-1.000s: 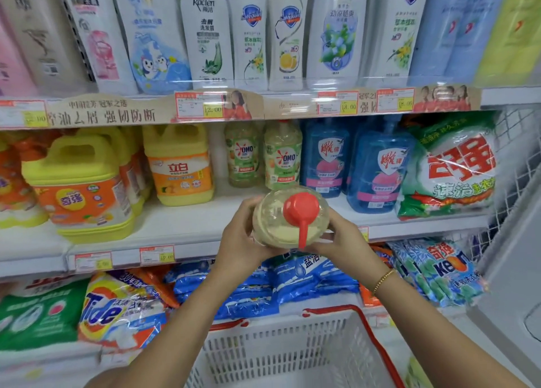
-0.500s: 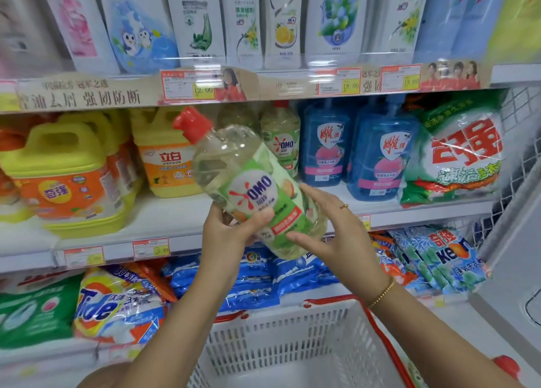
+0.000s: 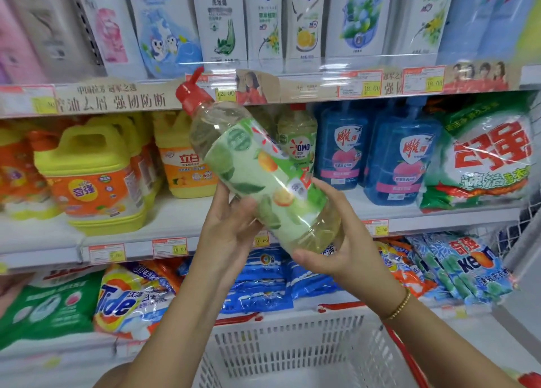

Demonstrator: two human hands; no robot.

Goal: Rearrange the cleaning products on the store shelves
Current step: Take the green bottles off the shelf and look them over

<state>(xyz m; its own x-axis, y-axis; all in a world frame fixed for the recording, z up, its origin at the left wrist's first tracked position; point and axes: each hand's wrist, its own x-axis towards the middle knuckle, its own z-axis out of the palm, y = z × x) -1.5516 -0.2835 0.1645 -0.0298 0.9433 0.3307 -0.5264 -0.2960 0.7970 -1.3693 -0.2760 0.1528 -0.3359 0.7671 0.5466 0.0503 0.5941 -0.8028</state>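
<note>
Head view — bottle: the clear plastic bottle of pale yellow liquid (image 3: 263,179), with a red flip cap and green label, is mid-frame and off the shelf. It is tilted, cap toward the upper left, label to the camera, probably for checking before placing.
Left hand (image 3: 231,235): fingers wrapped round the bottle's lower body from the left, steadying the tilt.
Right hand (image 3: 339,247): fingers curved round the base, thumb beneath — apparently taking the weight.
White middle shelf (image 3: 181,212): a matching green-labelled bottle (image 3: 297,141) stands upright right of centre; the held one likely belongs beside it.
White slatted plastic basket (image 3: 292,343): bottom centre, below the hands.
</note>
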